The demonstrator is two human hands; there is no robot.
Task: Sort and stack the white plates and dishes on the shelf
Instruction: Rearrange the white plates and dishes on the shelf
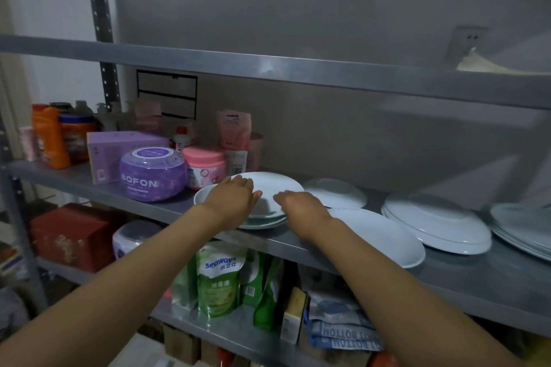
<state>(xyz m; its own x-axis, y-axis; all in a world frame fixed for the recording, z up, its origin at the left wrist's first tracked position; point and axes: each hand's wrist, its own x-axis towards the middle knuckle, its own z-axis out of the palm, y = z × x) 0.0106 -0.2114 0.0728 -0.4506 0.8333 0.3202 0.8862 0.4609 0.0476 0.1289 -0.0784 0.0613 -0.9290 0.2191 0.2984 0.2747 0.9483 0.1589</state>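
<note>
1. Head view. Grey metal shelf [328,250] at mid height; both bare arms reach in from below.
2. Left hand [231,197] lies palm down on the left part of a small stack of white plates [268,188]; fingers flat and together, thumb pointing right. It rests on the top plate, not closed round it.
3. Right hand [301,207] sits at the right front edge of the same stack, fingers pointing left. Whether it pinches the rim or only touches it, cannot tell.
4. The stack shows a top plate over at least two lower rims at the front edge.
5. Just behind the right hand: an upturned white dish [335,192].
6. Under the right forearm, at the shelf front: a large white plate [384,235], its rim over the shelf edge.
7. Further right: two upturned plates stacked [436,222]; at the frame edge, another pile of plates [521,228], blurred.
8. Left of the stack: purple tub marked "ROFON" [152,174], pink-lidded jar [202,165], lilac box [119,152], orange bottle [50,137].
9. Shelf below: green "Seaway" refill pouches [220,277], red box [71,237].
</note>
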